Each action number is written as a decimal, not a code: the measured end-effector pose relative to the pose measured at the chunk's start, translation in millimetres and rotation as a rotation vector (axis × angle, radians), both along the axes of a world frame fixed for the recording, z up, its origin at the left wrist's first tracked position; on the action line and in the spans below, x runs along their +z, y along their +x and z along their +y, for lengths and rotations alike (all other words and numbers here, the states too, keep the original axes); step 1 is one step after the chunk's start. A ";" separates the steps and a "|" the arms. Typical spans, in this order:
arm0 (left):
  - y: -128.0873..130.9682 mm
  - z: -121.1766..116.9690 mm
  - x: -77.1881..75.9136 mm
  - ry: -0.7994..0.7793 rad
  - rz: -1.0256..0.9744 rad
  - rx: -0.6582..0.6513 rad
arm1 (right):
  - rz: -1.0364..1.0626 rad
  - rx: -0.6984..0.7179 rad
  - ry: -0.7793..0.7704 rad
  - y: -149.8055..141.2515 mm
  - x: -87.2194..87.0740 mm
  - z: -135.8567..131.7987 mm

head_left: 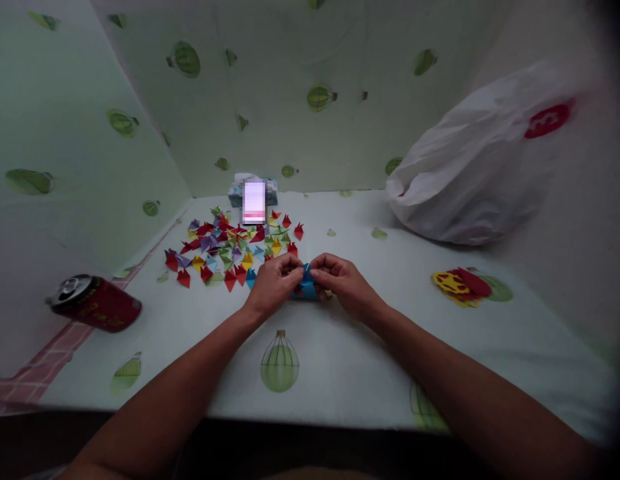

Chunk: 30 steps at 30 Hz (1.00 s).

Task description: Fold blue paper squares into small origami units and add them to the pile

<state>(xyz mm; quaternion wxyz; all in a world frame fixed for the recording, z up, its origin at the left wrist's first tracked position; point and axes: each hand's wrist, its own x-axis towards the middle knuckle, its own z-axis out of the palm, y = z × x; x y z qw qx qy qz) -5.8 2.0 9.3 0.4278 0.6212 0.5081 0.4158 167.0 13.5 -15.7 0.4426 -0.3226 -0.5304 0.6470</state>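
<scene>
Reader: What lies nearest to you?

Me: The front edge of a pale worktop [340, 373] printed with green balloons. My forearms [187, 393] reach in over it from both sides. Off to my left is a dark red can [103, 303], looking tilted, well apart from my arm. I cannot tell whether it is opened or full; if it is both, a wide swing of my elbow could spill it towards the paper.

Reader: And your hands?

Me: Close together at the centre. My left hand [276, 283] and right hand [343, 280] pinch one small piece of blue paper [307, 272] between thumbs and fingers. Another blue item [305, 293] shows just beneath, mostly hidden. Tugging my hands apart too hard could tear the paper, and since my fingers cover most of it, a crease could go astray unnoticed.

Reader: Further off?

Me: To the right, a few yellow and red cut-outs [455, 287] lie flat. Beyond my left hand spread many small folded paper pieces [235, 252] in mixed colours. The nearest sit right by my knuckles, so a forward push could crush or scatter them. A bulging white plastic bag [465, 173] sits at far right. At the back, a lit screen [253, 200] stands before a tissue box [235, 195]; if it leans there, a knock could drop it onto the pieces.
</scene>
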 end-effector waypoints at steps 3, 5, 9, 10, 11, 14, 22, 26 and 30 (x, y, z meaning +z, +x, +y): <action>0.1 0.0 -1.3 0.001 -0.009 -0.021 | -0.019 -0.018 0.015 -0.4 -0.8 1.2; 0.0 0.3 -1.9 0.010 -0.013 -0.023 | -0.029 -0.035 0.027 -0.7 -1.5 1.9; -0.2 0.4 -1.6 0.012 -0.010 -0.010 | -0.019 -0.047 0.037 -1.1 -2.4 2.2; -0.2 0.2 -1.2 0.012 -0.010 -0.007 | -0.018 -0.041 0.036 -1.1 -2.5 2.0; -0.2 -0.2 -0.8 0.008 -0.016 -0.004 | -0.017 -0.032 0.033 -0.9 -2.4 1.7; 0.3 -1.3 0.5 -0.032 -0.066 0.000 | 0.012 -0.006 -0.006 -0.1 -2.1 0.8; 0.3 -0.4 0.0 -0.075 -0.108 -0.008 | 0.007 0.023 -0.052 1.5 -1.4 1.2; 0.2 -0.5 -0.6 -0.058 -0.082 -0.011 | -0.008 0.015 -0.030 0.9 -1.5 1.7; 0.6 -0.5 -2.3 -0.019 -0.041 -0.013 | -0.024 -0.008 0.006 -0.2 0.2 1.1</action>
